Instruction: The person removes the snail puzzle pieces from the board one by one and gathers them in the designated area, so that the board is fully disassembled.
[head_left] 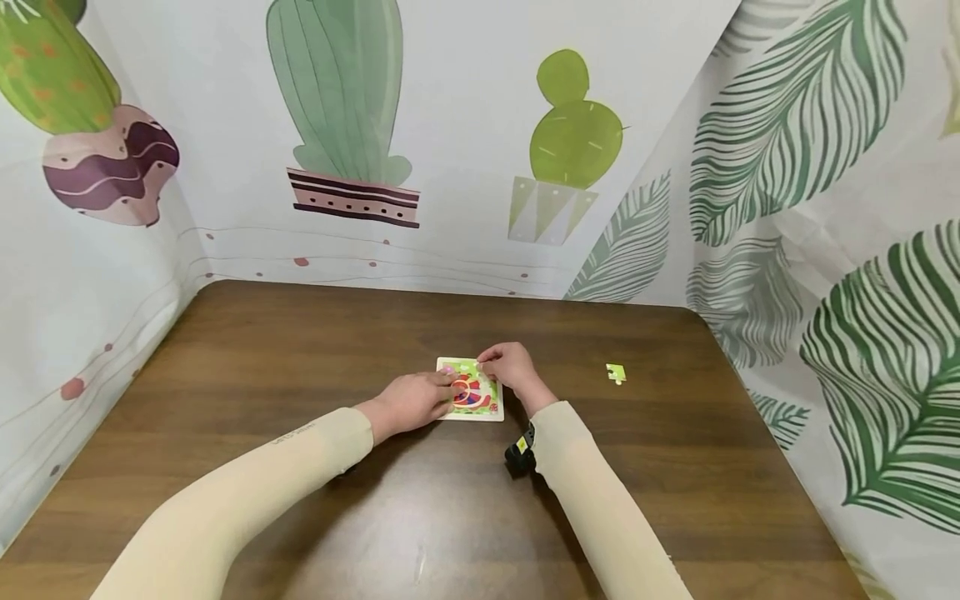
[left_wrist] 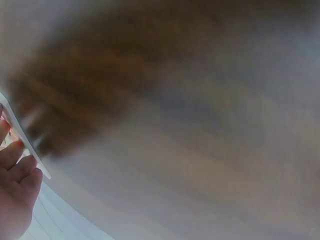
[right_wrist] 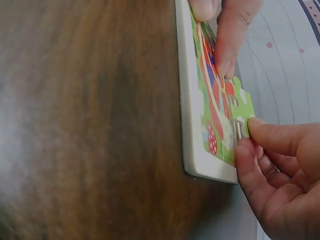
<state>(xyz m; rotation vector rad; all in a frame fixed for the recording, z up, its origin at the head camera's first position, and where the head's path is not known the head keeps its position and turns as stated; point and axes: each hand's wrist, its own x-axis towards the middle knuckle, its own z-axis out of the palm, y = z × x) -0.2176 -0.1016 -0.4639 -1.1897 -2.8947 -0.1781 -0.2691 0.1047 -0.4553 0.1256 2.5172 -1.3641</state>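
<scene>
A small jigsaw puzzle in a white-rimmed tray [head_left: 480, 418] lies on the table, its red, blue and green picture partly covered by the hands. My left hand [head_left: 415, 404] rests over the tray's left side, fingertips pressing on the picture. At the upper right corner my right hand [head_left: 512, 367] pinches a green puzzle piece [right_wrist: 245, 107] between thumb and fingertips. In the right wrist view this piece stands tilted up from the tray, with gaps along its edge. Fingers [right_wrist: 231, 37] of the left hand touch the picture beside it.
A loose green puzzle piece [head_left: 617, 372] lies to the right of the tray on the brown wooden table [head_left: 300, 350]. A wall covering [head_left: 465, 150] with cacti and leaves borders the table's back and sides. A black wrist camera [head_left: 519, 457] sits under the right wrist.
</scene>
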